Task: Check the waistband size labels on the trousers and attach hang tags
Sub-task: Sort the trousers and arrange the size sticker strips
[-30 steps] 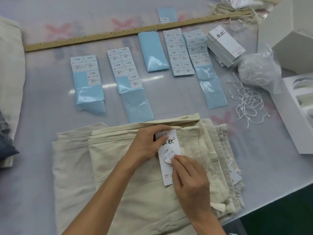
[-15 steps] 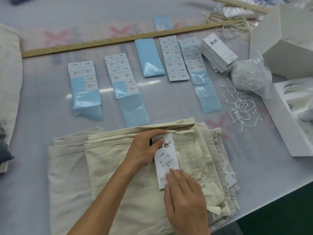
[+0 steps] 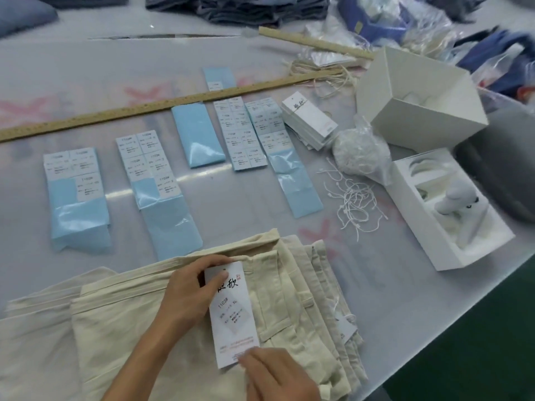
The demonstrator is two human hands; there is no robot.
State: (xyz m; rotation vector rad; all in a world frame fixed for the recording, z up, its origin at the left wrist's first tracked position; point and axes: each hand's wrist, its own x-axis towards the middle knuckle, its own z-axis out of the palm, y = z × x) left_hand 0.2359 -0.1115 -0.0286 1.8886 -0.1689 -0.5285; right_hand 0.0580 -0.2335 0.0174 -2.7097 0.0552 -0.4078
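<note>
A white rectangular card hang tag (image 3: 233, 314), printed with black brush characters and a size sticker reading XL, lies low in the centre of the frame on the topmost of a stack of folded cream cotton trousers (image 3: 295, 308), just below the waistband. The left hand (image 3: 188, 293) pinches the tag's upper corner with thumb and curled fingers; the right hand (image 3: 278, 377), fingers nearly straight, presses its lower edge flat. The sticker appears already on, so this tag seems ready, but whether a string ties it to the garment I cannot tell. Lower pairs at the stack's right edge show small tags on strings, which suggests they are done. Above the stack, glossy pale blue backing sheets (image 3: 76, 195) carry matte white size stickers, several strips partly peeled bare. To the upper right sit a neat pile of blank white card tags (image 3: 311, 123), a tangle of thin white loop strings (image 3: 354, 204) and a crinkled clear plastic bag (image 3: 362, 151) of more. A long wooden ruler (image 3: 144, 107) crosses the smooth grey table (image 3: 376, 285).
</note>
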